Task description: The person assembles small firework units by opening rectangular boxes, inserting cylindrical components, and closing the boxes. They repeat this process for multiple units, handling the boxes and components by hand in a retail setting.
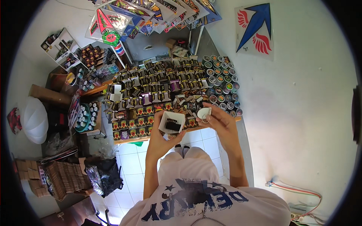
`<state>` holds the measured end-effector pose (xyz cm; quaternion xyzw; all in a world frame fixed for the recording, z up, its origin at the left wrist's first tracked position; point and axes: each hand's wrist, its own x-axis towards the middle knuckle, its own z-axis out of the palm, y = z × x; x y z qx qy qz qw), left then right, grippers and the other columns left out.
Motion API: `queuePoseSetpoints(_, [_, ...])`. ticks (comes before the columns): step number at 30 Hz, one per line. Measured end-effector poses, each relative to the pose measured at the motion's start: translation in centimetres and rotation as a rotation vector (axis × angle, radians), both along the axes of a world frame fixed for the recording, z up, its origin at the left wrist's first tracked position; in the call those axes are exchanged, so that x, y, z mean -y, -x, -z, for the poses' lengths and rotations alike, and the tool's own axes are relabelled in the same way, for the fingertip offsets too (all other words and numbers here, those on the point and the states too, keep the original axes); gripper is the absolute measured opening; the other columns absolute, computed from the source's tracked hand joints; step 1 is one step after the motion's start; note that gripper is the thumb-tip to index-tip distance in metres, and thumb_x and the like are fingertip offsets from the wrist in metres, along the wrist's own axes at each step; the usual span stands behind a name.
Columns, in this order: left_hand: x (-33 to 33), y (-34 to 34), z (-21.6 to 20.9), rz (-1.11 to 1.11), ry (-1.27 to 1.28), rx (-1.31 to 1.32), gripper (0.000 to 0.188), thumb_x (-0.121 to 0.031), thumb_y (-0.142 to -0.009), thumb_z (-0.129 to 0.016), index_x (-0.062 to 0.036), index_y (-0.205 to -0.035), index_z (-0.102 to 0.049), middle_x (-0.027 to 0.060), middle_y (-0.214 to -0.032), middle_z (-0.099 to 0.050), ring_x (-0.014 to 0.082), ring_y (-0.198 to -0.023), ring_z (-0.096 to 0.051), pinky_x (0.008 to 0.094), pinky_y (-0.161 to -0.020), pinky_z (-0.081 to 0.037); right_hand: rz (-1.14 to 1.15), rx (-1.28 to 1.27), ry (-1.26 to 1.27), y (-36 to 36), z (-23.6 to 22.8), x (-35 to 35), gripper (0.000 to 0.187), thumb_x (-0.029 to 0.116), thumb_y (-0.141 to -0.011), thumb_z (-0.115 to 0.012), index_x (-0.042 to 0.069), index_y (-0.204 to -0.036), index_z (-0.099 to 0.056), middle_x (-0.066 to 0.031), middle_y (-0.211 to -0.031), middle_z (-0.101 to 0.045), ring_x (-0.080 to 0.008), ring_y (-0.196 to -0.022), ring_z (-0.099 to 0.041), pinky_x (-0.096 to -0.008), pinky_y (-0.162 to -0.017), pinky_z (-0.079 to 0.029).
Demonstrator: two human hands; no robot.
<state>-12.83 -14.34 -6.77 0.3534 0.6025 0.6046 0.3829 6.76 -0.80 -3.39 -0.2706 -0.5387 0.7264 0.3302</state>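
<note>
My left hand (pixel 158 137) is closed around a small open box (pixel 181 119), held in front of my body with its mouth facing up. Its inner walls are white, and a dark piece (pixel 172 125) shows inside. To the right of it, my right hand (pixel 223 126) pinches a small round whitish piece (pixel 204 112) with a thin ring-like edge; its exact kind is unclear. The two hands are apart, both just above the near edge of a table crowded with small dark boxes (pixel 139 121). Many of these boxes have raised flaps.
Round tins or spools with coloured tops (pixel 220 78) stand along the table's right side. Clear bags with colourful kites (pixel 109 26) hang above the far end. At left are a green tub of white-topped spools (pixel 86 117), stacked cardboard (pixel 69 176) and a black bag (pixel 109 175).
</note>
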Motion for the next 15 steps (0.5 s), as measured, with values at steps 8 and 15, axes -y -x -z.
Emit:
queuePoseSetpoints(8, [0.1, -0.7, -1.3, -0.01, -0.049, -0.074, 0.081, -0.008, -0.081, -0.093, -0.0075, -0.145, -0.043, 0.0127, -0.127, -0.067, 0.0222, -0.116, -0.071, 0.038, -0.099, -0.06, -0.144, 0.045, -0.108, -0.1, -2.7, 0.3, 0.056, 0.004, -0.109, -0.059, -0.006, -0.162, -0.044, -0.0175, -0.142, -0.068, -0.0271, -0.123, -0.072, -0.0396, -0.103, -0.062])
queuePoseSetpoints(15, [0.3, -0.5, -1.6, 0.006, -0.044, -0.068, 0.082, -0.01, -0.081, -0.094, -0.0086, -0.146, -0.043, 0.0133, -0.131, -0.066, 0.0227, -0.119, -0.07, 0.0384, -0.1, -0.059, -0.178, 0.13, -0.115, 0.4, -3.4, 0.0, 0.056, 0.006, -0.11, -0.062, -0.002, -0.162, -0.045, -0.0141, -0.137, -0.07, -0.0205, -0.121, -0.072, -0.0358, -0.102, -0.063])
